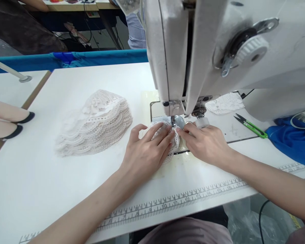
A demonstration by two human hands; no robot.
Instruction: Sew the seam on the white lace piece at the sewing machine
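A white lace piece (176, 142) lies on the sewing machine's bed under the needle area, its scalloped edge towards me. My left hand (148, 145) rests on top of it with fingers stretched out and spread, fingertips just in front of the presser foot (173, 121). Close on the other side, my right hand (205, 142) has thumb and index finger pinched at the lace's right edge. My fingers cover much of the piece. Left of my hands is a layered pile of white lace pieces (99, 125).
The sewing machine head (173, 51) overhangs the bed. Another lace piece (226, 103) lies behind my right hand. Green-handled thread snips (252, 127) and blue cloth (292, 139) are at the right. A printed ruler (165, 205) runs along the table's front edge. People sit beyond a blue cloth-covered edge (99, 58).
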